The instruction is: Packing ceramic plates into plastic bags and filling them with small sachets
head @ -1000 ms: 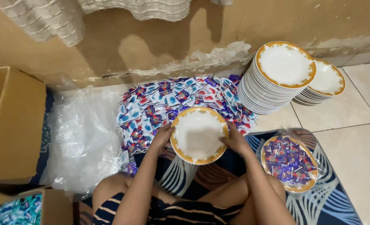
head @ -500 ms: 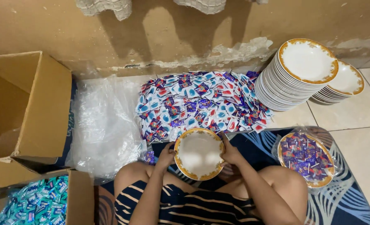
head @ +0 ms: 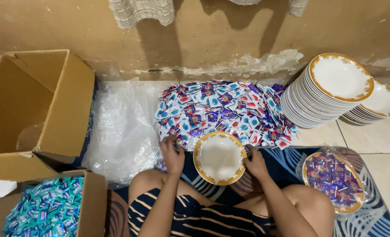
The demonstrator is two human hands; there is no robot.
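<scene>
A glossy round gold-rimmed plate (head: pixel 219 158) rests on the patterned mat (head: pixel 381 219), right hand (head: pixel 255 163) gripping its edge; left hand (head: pixel 173 154) pinches crinkly candy wrappers (head: pixel 223 112) from the heap.

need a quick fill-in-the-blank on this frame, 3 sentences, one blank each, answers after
1. The plate between the left hand and the right hand is white with a ____ rim.
2. The open box at lower left holds ____ coloured packets.
3. The wrapped plate of sweets lies on the person's ____ side.

Answers: gold; turquoise; right
</scene>
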